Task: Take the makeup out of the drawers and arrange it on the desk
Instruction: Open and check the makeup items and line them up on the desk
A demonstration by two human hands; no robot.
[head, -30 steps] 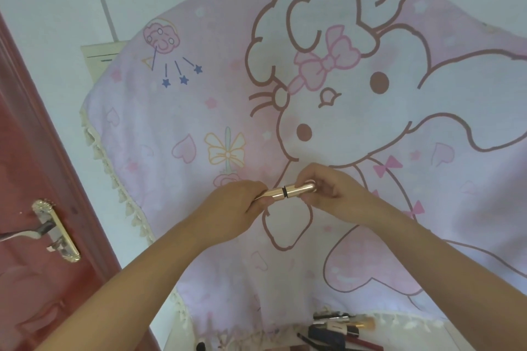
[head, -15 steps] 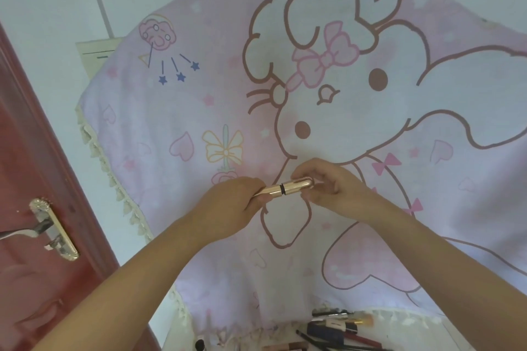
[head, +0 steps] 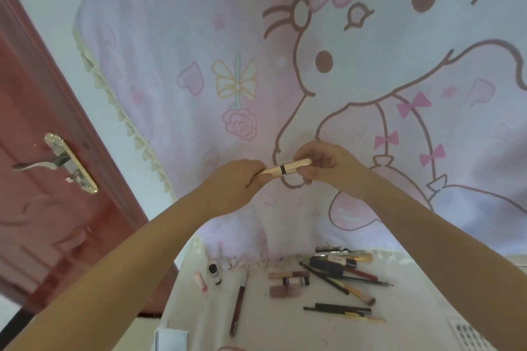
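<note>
Both hands hold one slim gold makeup tube [head: 286,168] with a black band, level in front of a pink cartoon cloth [head: 285,80]. My left hand [head: 239,182] pinches its left end, my right hand [head: 322,165] grips its right end. Below, on the white desk [head: 285,330], lie several makeup items: a dark red pencil [head: 239,302], a small white bottle with a black cap [head: 214,273], a pink tube [head: 201,282], brown lipsticks [head: 286,283], and a pile of brushes and pencils [head: 342,271].
A red door [head: 34,179] with a gold handle plate [head: 71,162] stands at the left. The cloth's tasselled edge hangs over the desk's far side. A white box corner [head: 171,339] sits at the near desk edge, a vent grille [head: 470,336] at the lower right.
The view has tilted down, so more of the desk and its makeup shows. Both hands still hold the gold tube in the same way.
</note>
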